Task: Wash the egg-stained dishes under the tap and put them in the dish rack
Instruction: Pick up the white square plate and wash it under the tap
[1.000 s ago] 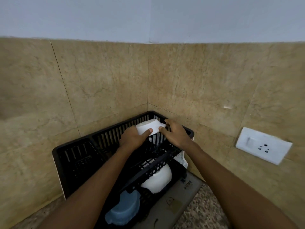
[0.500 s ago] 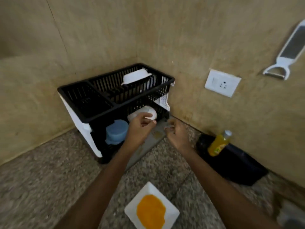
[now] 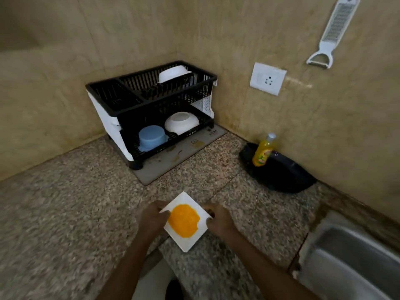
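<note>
A square white plate [image 3: 195,236] with a big yellow egg stain lies on the granite counter near its front edge. My left hand [image 3: 152,219] grips its left corner and my right hand [image 3: 218,219] grips its right corner. In the corner stands the black two-tier dish rack [image 3: 112,90]. A white bowl [image 3: 173,72] leans in its top tier. Below sit a blue cup [image 3: 152,137] and a white bowl [image 3: 181,122], both upside down. The steel sink [image 3: 350,258] shows at the lower right; the tap is out of view.
A grey drip mat [image 3: 184,156] lies under the rack. A yellow dish-soap bottle [image 3: 264,150] stands on a black tray [image 3: 281,174] by the right wall. A socket [image 3: 268,79] and a white grater [image 3: 333,33] are on that wall.
Both hands left the white bowl in the top tier, drew back from the rack, and now grip the stained plate near the counter's front. My view has tilted down.
</note>
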